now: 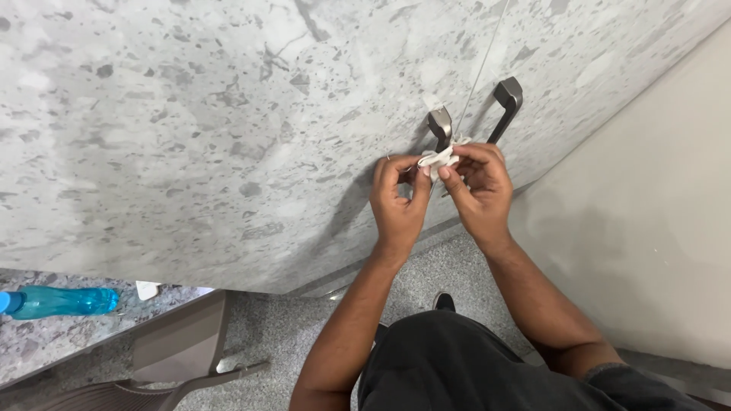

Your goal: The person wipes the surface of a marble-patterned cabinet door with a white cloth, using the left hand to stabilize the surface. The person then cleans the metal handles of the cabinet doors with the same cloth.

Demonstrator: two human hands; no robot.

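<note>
Head view: both hands at one dark metal handle (476,114).
Left hand (397,199): grip pinched shut on white cloth (439,157).
Right hand (478,185): grip pinched on the same cloth.
Bottle: one, blue (61,301), far left below.

1 head camera looks steeply down, close on a marbled door (190,137).

Both bare forearms rise from the lower edge of the view and lean toward each other, so the two hands meet just below the dark metal handle (444,125). The left hand (400,199) shows its back, fingers curled inward, thumb and forefinger pinched together at the fingertips. The right hand (478,186) sits just beside it, a little nearer the handle, knuckles bent, its fingertips also drawn into a pinch facing the left. The fingertips of both hands almost touch. Both wrists are held fairly straight, elbows bent.
</note>
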